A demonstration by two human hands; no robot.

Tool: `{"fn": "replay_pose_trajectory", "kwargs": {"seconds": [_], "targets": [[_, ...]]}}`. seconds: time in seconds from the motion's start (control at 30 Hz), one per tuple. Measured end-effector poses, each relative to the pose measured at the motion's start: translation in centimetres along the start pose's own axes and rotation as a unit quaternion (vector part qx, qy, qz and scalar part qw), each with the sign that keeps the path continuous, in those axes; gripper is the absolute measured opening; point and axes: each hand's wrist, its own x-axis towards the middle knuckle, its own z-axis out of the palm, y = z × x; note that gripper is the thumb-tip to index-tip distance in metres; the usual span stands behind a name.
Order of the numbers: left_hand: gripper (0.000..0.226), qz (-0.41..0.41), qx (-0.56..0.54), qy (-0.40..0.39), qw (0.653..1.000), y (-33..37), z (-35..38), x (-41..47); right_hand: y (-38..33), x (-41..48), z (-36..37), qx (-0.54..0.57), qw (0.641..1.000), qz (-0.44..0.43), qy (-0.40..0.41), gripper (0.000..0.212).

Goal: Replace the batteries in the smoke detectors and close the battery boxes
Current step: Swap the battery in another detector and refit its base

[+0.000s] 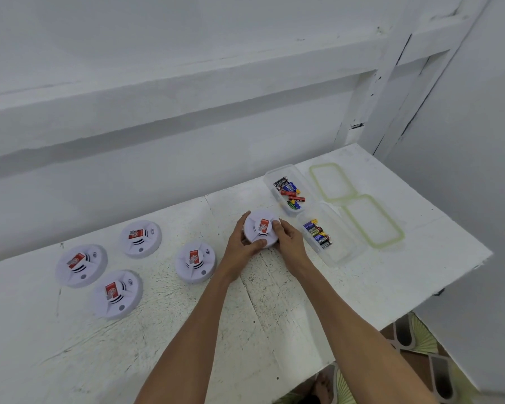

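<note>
White painted counter (274, 310), white wall behind. The left hand (241, 244) and right hand (290, 243) both grip one smoke detector (261, 227) by its rim. Four more detectors (195, 262) sit left of the hands. Just right, the far tub (297, 178) holds mixed batteries (289, 192), and the near tub (340, 249) has a few too.

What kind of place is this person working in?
Probably a makeshift indoor work corner: a rough white-painted table stands against bare white walls, with patterned floor tiles below.
</note>
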Motion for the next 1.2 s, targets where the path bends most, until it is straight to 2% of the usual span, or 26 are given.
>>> {"fn": "replay_pose_trajectory", "kwargs": {"seconds": [0.33,0.9,0.97,1.1,1.2], "targets": [[0.080,-0.002,-0.009,-0.009,1.000,-0.42,-0.14,0.28,0.48,0.28,0.01,-0.021,1.000,-0.002,0.011,0.028],[0.079,0.002,-0.025,-0.012,1.000,-0.68,-0.03,0.31,0.43,0.34,0.02,-0.013,1.000,0.007,0.018,0.026],[0.074,-0.014,-0.055,-0.017,0.998,-0.40,-0.08,0.28,0.41,0.34,0.00,-0.011,1.000,0.009,0.020,0.026],[0.047,-0.069,-0.189,-0.008,0.980,0.22,-0.01,0.40,0.52,0.31,0.04,-0.017,1.000,0.012,0.021,0.032],[0.043,-0.085,-0.216,0.004,0.973,0.04,-0.05,0.46,0.58,0.44,0.05,-0.027,0.999,0.016,0.023,0.035]]}}
